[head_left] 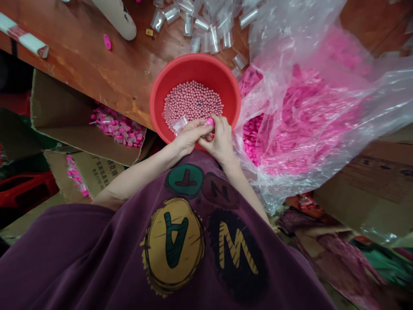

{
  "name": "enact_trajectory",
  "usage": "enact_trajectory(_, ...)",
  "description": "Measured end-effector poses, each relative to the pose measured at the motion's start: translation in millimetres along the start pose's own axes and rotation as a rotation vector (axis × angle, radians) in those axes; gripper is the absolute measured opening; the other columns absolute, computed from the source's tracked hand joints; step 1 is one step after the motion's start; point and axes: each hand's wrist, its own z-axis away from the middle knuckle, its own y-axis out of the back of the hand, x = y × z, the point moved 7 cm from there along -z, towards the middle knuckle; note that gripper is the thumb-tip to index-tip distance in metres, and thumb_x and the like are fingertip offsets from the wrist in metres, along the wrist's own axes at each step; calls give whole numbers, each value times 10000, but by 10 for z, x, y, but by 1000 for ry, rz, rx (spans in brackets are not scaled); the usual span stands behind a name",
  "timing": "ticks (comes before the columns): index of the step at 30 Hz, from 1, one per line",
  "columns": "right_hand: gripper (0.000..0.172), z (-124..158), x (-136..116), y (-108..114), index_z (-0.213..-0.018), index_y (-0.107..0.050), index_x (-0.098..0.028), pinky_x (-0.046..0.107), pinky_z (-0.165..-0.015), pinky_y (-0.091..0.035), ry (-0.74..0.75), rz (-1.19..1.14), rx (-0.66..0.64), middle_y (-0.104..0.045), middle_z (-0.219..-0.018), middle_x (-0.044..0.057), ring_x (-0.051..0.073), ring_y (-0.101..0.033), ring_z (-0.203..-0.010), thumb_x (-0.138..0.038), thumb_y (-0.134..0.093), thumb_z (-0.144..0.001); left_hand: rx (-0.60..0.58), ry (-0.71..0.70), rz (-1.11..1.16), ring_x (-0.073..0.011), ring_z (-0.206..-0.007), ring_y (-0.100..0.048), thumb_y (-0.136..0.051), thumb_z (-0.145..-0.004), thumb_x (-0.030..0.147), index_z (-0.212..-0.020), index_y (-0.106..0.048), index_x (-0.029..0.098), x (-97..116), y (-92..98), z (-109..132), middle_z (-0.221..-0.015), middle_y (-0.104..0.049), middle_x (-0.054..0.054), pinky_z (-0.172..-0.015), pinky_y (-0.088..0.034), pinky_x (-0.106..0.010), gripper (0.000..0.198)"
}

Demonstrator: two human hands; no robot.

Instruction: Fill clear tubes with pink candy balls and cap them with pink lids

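Note:
Both hands meet over the near rim of a red bowl, which holds many small pink beads. A bright pink cap sits between the fingertips. My left hand is closed with its thumb and fingers against this cap. My right hand has its fingers curled round the cap from the other side. What lies under the fingers is mostly hidden. Beside my left hand, a small clear container rests on the beads inside the bowl.
Clear cylinders lie scattered behind the bowl on the wooden table. A large plastic bag of pink pieces spreads at the right. An open cardboard box with filled pink-capped containers stands at the left.

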Motion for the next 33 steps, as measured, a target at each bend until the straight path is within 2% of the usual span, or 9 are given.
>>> enact_trajectory(3, 900, 27, -19, -18, -1639, -408, -214, 663, -1228, -524, 19, -73, 37, -624, -1546, 209, 398, -595, -1439, -498, -860, -914, -60, 41, 39, -105, -670, -647, -808, -941, 202, -916, -749, 162, -1, 64, -47, -829, -777, -35, -689, -535, -234, 75)
enact_trajectory(7, 815, -2, -16, 54, -1571, -477, -230, 619, -1238, -512, 72, -73, 45, -645, -1536, 188, 381, -592, -1426, -496, -862, -904, -132, 46, -48, -158, -802, -693, -833, -921, 314, -923, -744, 166, 11, 119, -45, -915, -783, -68, -786, -575, -289, 172)
enact_trajectory(10, 815, -63, -1, 39, -1553, -500, -177, 678, -1234, -474, 48, 20, -44, -620, -1580, 223, 435, -573, -1459, -403, -847, -851, 41, -142, -307, -165, -941, -690, -963, -735, 195, -1028, -726, 168, 131, 261, -33, -1034, -770, -46, -903, -565, -293, 378)
enact_trajectory(12, 811, -93, 1, -4, -1563, -495, -149, 705, -1236, -449, 10, 59, -100, -600, -1603, 252, 458, -563, -1475, -347, -812, -842, 128, -273, -472, -163, -996, -687, -962, -641, 71, -1094, -720, 164, 217, 305, -12, -1110, -770, -42, -958, -549, -291, 522)
enact_trajectory(14, 816, -107, -9, -49, -1582, -483, -147, 704, -1233, -446, -16, 59, -121, -602, -1599, 257, 456, -569, -1470, -316, -790, -845, 85, -270, -473, -160, -973, -703, -891, -732, 74, -1104, -731, 151, 194, 290, -21, -1088, -783, -50, -965, -558, -302, 413)
enact_trajectory(18, 870, -97, 6, -105, -1606, -466, -134, 672, -1176, -496, -51, 39, -111, -650, -1523, 251, 436, -618, -1393, -311, -804, -825, -77, -119, -177, -134, -835, -723, -749, -941, 173, -982, -762, 126, 50, 222, -32, -904, -796, -47, -910, -600, -286, 64)
enact_trajectory(21, 817, -88, 38, -112, -1550, -531, -139, 642, -1109, -534, -58, 59, -109, -712, -1423, 236, 429, -659, -1313, -355, -808, -812, -68, -73, -86, -108, -765, -705, -756, -954, 147, -897, -772, 125, 2, 214, -18, -809, -776, -25, -887, -597, -251, 63)
enact_trajectory(26, 678, -115, 34, -123, -1410, -627, -140, 626, -1050, -550, -18, 122, -123, -772, -1247, 222, 424, -694, -1196, -416, -780, -810, 25, -25, -45, -97, -706, -670, -709, -978, 73, -775, -736, 129, -36, 230, -20, -715, -729, -6, -815, -564, -221, 212)
enact_trajectory(33, 624, -135, -11, -196, -1325, -651, -124, 624, -1054, -547, -14, 169, -139, -767, -1241, 237, 429, -696, -1182, -454, -762, -807, 148, 30, 2, -82, -616, -622, -687, -1007, 34, -707, -699, 124, -51, 253, 28, -633, -679, 10, -713, -510, -199, 313)
